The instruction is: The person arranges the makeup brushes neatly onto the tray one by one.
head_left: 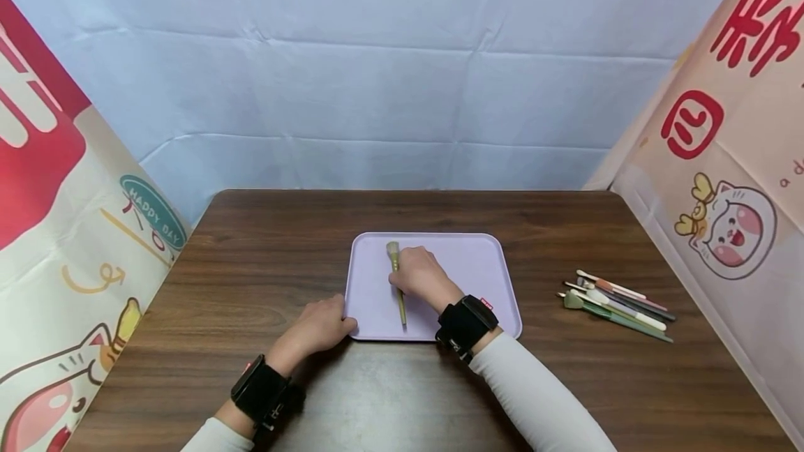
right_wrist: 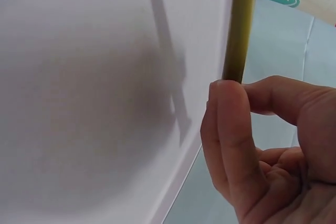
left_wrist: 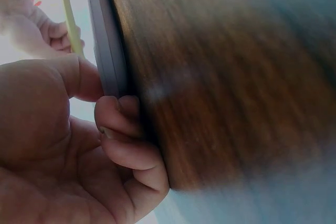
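Observation:
My right hand (head_left: 422,274) pinches a makeup brush (head_left: 400,302) with a yellow-green handle between thumb and fingers. The brush is over the pale lilac tray (head_left: 467,257), its bristle end toward the far side and its handle tip toward the near rim. In the right wrist view the handle (right_wrist: 240,30) rises from the fingertips (right_wrist: 231,95), and its shadow falls on the tray. My left hand (head_left: 322,323) grips the tray's near left corner, thumb over the rim (left_wrist: 107,51) and the other fingers curled against its outer side.
On the right of the brown wooden table (head_left: 251,243) lies a loose bundle of several makeup brushes (head_left: 618,305), green, white, dark and orange-pink. A pale blue cloth (head_left: 377,89) hangs behind the table, and printed cloths stand along both sides.

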Demonstrator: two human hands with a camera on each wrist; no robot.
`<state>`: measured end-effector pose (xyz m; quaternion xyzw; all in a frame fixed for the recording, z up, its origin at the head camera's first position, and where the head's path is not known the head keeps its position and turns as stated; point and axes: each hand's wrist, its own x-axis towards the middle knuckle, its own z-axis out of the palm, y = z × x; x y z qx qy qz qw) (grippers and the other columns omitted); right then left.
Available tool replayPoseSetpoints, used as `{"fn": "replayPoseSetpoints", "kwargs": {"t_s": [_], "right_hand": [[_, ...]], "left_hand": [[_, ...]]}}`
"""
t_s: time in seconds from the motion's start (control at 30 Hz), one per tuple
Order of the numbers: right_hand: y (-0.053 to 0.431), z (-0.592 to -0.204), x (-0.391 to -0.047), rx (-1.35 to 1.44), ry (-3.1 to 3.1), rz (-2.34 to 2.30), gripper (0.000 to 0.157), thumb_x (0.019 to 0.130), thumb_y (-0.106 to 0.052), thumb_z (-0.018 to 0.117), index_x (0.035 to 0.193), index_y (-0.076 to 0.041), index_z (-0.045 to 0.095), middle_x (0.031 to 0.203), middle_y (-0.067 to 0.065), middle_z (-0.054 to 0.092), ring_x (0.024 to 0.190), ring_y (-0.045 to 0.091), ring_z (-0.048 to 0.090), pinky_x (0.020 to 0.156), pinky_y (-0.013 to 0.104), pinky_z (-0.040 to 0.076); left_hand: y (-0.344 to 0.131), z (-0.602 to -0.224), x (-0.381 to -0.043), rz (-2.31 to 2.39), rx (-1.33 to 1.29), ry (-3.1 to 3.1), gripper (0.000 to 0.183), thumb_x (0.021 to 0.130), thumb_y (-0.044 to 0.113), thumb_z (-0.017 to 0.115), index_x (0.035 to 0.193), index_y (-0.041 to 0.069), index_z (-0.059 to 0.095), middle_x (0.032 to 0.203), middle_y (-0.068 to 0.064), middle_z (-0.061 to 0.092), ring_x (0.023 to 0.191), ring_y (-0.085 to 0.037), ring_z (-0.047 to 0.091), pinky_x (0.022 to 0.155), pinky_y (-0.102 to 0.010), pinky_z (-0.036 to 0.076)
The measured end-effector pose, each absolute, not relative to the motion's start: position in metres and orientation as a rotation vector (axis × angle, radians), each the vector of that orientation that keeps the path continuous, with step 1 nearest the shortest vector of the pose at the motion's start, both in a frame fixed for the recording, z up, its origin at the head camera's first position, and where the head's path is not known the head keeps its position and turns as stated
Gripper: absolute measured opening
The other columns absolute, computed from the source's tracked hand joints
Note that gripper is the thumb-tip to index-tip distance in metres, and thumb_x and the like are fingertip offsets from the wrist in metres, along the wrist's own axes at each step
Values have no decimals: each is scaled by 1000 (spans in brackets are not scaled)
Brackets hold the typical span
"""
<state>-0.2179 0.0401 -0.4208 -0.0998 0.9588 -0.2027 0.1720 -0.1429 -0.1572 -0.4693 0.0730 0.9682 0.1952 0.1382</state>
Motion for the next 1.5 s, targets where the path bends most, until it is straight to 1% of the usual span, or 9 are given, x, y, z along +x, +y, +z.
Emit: {"fn": "replayPoseSetpoints", "kwargs": {"t_s": [0.1,0.27,0.43,0.63,0.8,0.9,1.03,1.2,1.5], "right_hand": [[34,-421,-219,-281,2722,-589,33,89,-14,66,58,-12,53,52,0,53,43,13,48,46,24,38],[23,-422,-221,-301,2711,-612,32,90,-14,65,59,-11,58,45,-2,52,40,12,49,46,24,37],[13,-425,-224,-310,2704,-593,35,91,-16,66,58,-11,60,41,-4,52,38,10,49,46,23,37],[-1,-428,-226,-314,2696,-604,34,92,-18,66,59,-11,57,42,-3,53,37,9,51,44,21,36],[-8,-429,-226,-288,2677,-642,32,91,-16,66,60,-9,60,44,0,58,43,15,62,43,22,37],[-12,-431,-226,-291,2685,-625,32,91,-14,65,60,-8,61,45,1,60,48,17,66,43,22,37],[-17,-432,-228,-292,2683,-606,31,91,-14,65,61,-8,61,46,1,61,47,15,66,42,22,37],[-21,-435,-230,-284,2684,-614,28,92,-14,65,65,-8,62,48,1,62,46,14,65,42,22,38],[-24,-440,-231,-228,2685,-628,27,94,-17,65,69,-8,61,51,2,65,46,13,66,41,21,41]], "left_hand": [[-156,-469,-143,574,197,2788,22,90,23,64,94,3,56,78,-7,56,69,-24,53,67,-42,46],[-156,-471,-143,582,184,2778,23,91,24,64,95,2,57,78,-6,56,68,-23,52,64,-40,44],[-156,-471,-143,591,175,2775,24,92,25,64,97,2,57,79,-7,56,69,-23,52,64,-40,45],[-156,-470,-143,601,166,2778,23,92,24,64,96,3,57,78,-6,56,68,-23,52,63,-40,44],[-156,-470,-142,588,184,2790,22,92,25,63,95,4,57,79,-7,56,69,-24,52,65,-41,45],[-157,-470,-142,591,193,2787,21,91,24,63,94,4,56,77,-6,55,69,-24,51,64,-40,44],[-157,-469,-142,591,199,2786,20,91,23,62,93,5,55,76,-6,54,68,-23,51,63,-39,43],[-157,-469,-142,586,212,2792,21,91,23,63,94,4,56,77,-6,55,68,-22,51,64,-39,44],[-158,-468,-142,601,212,2786,20,90,22,64,95,4,56,78,-6,56,68,-22,52,64,-39,44]]}}
